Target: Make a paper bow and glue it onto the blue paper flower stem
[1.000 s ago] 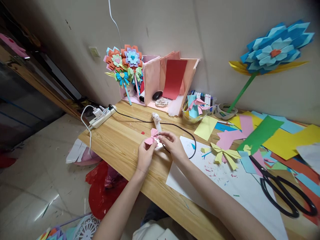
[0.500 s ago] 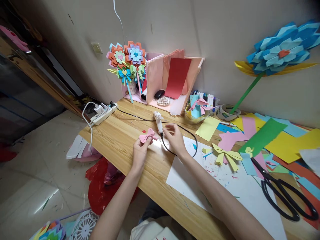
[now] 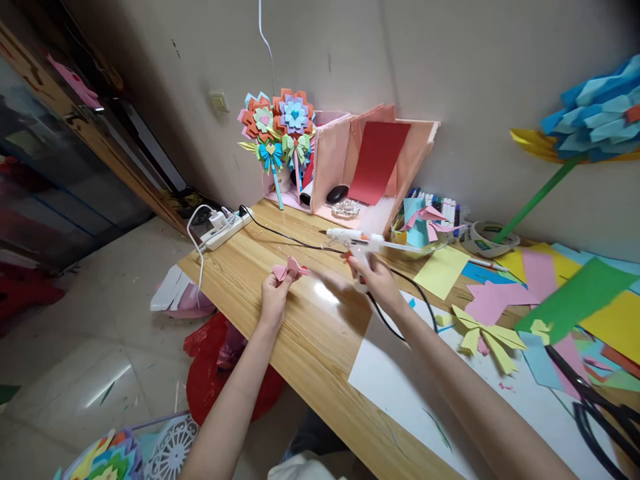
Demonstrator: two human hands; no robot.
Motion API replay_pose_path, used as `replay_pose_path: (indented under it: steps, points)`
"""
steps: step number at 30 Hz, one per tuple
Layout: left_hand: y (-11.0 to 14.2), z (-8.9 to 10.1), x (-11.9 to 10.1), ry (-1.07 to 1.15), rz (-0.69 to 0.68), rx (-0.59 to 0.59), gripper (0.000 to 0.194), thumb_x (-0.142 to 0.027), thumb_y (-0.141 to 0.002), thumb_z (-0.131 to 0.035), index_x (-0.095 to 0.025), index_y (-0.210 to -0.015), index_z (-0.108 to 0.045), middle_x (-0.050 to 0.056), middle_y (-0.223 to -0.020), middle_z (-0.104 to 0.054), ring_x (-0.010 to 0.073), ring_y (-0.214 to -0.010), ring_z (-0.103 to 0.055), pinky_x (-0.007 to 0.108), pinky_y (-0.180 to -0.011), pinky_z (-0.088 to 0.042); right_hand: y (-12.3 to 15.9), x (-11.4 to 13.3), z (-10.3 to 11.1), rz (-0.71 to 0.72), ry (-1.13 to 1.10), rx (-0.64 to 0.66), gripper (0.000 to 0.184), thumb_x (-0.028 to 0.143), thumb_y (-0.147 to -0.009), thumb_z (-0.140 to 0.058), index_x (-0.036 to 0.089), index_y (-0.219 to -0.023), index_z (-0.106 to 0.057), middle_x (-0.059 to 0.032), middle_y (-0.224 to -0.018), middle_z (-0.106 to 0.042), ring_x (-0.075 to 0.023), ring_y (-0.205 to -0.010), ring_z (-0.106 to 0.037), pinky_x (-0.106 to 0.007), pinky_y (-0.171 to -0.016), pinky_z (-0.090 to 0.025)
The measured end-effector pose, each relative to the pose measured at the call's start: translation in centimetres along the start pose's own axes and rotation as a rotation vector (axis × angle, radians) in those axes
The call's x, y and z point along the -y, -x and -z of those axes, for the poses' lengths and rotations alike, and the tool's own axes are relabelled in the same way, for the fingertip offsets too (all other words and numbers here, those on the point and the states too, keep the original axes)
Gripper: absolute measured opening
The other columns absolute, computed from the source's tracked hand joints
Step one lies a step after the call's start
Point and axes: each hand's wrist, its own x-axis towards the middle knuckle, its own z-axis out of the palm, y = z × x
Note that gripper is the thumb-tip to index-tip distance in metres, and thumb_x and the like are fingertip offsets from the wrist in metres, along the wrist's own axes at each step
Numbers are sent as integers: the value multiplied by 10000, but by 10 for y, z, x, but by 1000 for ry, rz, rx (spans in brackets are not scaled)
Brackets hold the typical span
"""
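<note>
My left hand [image 3: 274,293] pinches a small pink paper bow [image 3: 289,269] and holds it just above the wooden table [image 3: 280,320]. My right hand [image 3: 375,277] is wrapped round the handle of a white hot glue gun [image 3: 356,241], lifted off the table. Its nozzle points left, toward the bow, a short gap away. The gun's black cord [image 3: 395,327] trails back under my right forearm.
A white power strip [image 3: 225,230] lies at the table's far left corner. Paper flowers [image 3: 280,127] and a pink cardboard stand [image 3: 373,167] sit against the wall. A yellow bow [image 3: 487,330], coloured sheets [image 3: 565,293], a white sheet [image 3: 425,393], a tape roll [image 3: 487,237] and scissors [image 3: 600,413] lie to the right.
My right hand left the bow, took up the glue gun from the table and raised it with the nozzle turned left. My left hand kept the bow. The camera swung left.
</note>
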Motion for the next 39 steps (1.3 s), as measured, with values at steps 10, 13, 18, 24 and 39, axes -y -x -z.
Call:
replay_pose_path:
  steps: [10, 13, 18, 24, 39]
  points:
    - [3, 1, 0, -85, -68, -20, 265, -374, -629, -723, -136, -717, -643, 32, -724, -655, 135, -737, -591, 257, -775, -433, 49, 15, 26, -68, 27, 332, 325, 458, -817, -463, 160, -825, -594, -30, -727, -566, -148, -641, -512, -245, -544, -387]
    - [3, 0, 0, -83, -62, -5, 270, -378, -618, -728, -141, -716, -646, 35, -734, -654, 147, -754, -592, 275, -789, -435, 49, 16, 24, 0, 130, 353, 300, 441, -827, -451, 177, -799, -590, -30, -774, -585, -169, -716, -531, -267, -636, -409]
    - [3, 1, 2, -58, -51, 20, 262, -382, -614, -730, -145, -684, -644, 25, -705, -650, 141, -722, -595, 284, -799, -436, 48, 15, 23, -2, 148, 367, 304, 448, -826, -436, 183, -757, -570, -24, -711, -564, -172, -675, -517, -270, -608, -408]
    - [5, 0, 3, -78, -53, 69, 263, -394, -646, -706, -143, -715, -663, 40, -737, -665, 154, -750, -608, 288, -809, -442, 48, 12, 20, -45, 103, 354, 309, 445, -814, -451, 170, -727, -563, -24, -693, -528, -156, -648, -500, -254, -572, -409]
    - [6, -3, -1, -61, -10, 72, 274, -402, -633, -714, -135, -674, -669, 62, -733, -686, 178, -766, -636, 322, -841, -458, 47, 9, 20, -99, 72, 359, 334, 478, -811, -442, 174, -703, -529, 2, -642, -471, -131, -561, -464, -252, -527, -388]
